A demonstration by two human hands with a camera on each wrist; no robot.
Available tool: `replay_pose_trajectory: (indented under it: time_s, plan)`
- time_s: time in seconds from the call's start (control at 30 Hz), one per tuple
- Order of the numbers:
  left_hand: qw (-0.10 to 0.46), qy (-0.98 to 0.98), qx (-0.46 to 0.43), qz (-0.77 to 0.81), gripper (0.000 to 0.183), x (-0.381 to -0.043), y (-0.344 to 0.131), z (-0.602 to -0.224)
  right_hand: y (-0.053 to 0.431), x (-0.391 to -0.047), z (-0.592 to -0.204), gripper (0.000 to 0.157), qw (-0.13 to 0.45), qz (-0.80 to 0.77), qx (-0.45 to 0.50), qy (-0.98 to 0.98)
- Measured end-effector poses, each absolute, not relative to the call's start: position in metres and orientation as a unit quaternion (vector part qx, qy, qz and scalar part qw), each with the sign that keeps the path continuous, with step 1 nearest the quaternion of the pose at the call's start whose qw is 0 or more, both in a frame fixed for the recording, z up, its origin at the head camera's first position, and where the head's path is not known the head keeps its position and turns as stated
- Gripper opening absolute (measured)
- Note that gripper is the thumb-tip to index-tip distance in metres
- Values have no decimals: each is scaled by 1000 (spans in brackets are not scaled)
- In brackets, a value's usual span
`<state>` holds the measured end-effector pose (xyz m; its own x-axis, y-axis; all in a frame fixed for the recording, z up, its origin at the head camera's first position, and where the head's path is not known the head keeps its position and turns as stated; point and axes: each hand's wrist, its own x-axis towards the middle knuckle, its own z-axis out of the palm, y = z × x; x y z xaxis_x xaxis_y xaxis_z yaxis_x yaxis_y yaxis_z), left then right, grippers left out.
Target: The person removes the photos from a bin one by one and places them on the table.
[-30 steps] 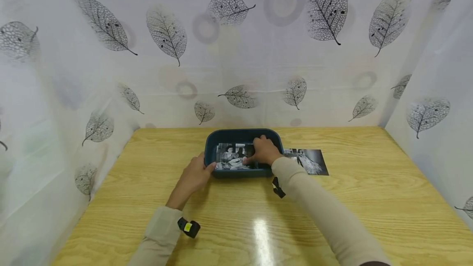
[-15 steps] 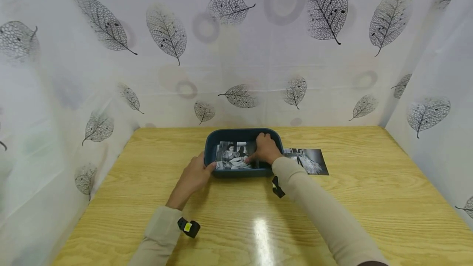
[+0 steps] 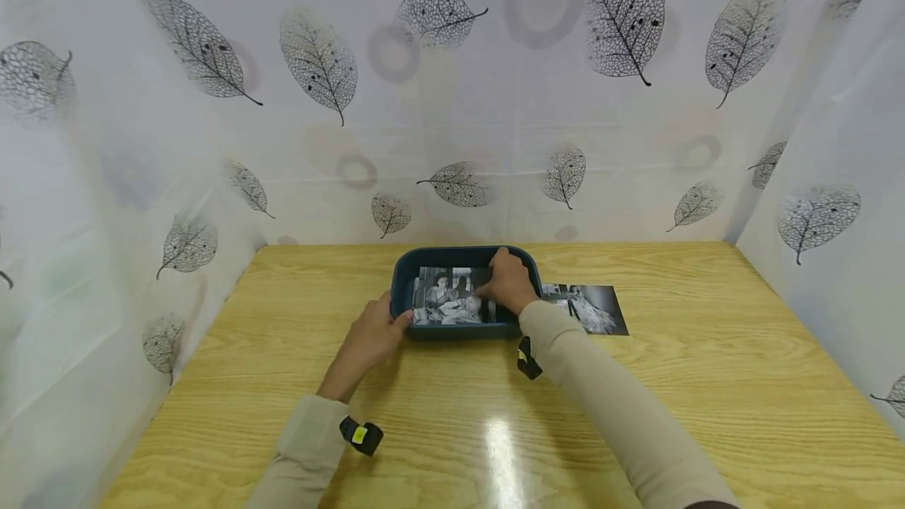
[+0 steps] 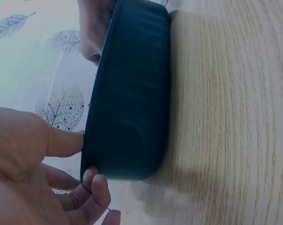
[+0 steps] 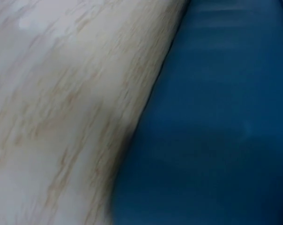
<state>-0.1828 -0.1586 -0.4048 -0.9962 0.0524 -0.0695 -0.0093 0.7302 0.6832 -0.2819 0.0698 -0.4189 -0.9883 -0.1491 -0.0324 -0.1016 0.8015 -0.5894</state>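
Note:
A dark blue plastic bin [image 3: 467, 331] stands near the back of the table. My left hand [image 3: 373, 334] holds its left end; the left wrist view shows the thumb at the rim and the fingers [image 4: 100, 190] curled against the outer wall. Inside the bin my right hand [image 3: 511, 283] pinches a black-and-white photo [image 3: 452, 297] by its right end, thumb on top, fingers at the far side. Edges of other prints show beneath that photo. In the right wrist view only the bin's side wall [image 5: 207, 112] and the table appear; the right hand is out of sight there.
Another black-and-white photo [image 3: 597, 309] lies on the wooden table [image 3: 424, 430] just right of the bin, partly covered by the right forearm. A leaf-patterned curtain [image 3: 495, 100] rises behind the table and along both sides.
The pinched photo has shifted up and back slightly inside the bin, showing print edges below it. My right hand has risen a little with it. The left hand and bin stay put.

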Motion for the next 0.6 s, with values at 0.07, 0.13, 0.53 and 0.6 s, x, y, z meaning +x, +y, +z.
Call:
replay_pose_trajectory:
  time_s: [0.07,0.13,0.53,0.6]
  plan:
    - [40,929,15,367,45,-183,-159,-405,70,-281,-418,52,37,-320,-66,944]
    - [37,929,18,367,45,-182,-159,-405,70,-280,-417,48,33,-328,-67,942]
    - [42,931,19,363,42,-181,-160,-403,77,-288,-419,41,24,-388,-92,917]
    - [41,931,19,363,41,-181,-160,-403,78,-290,-418,40,35,-401,-93,911]
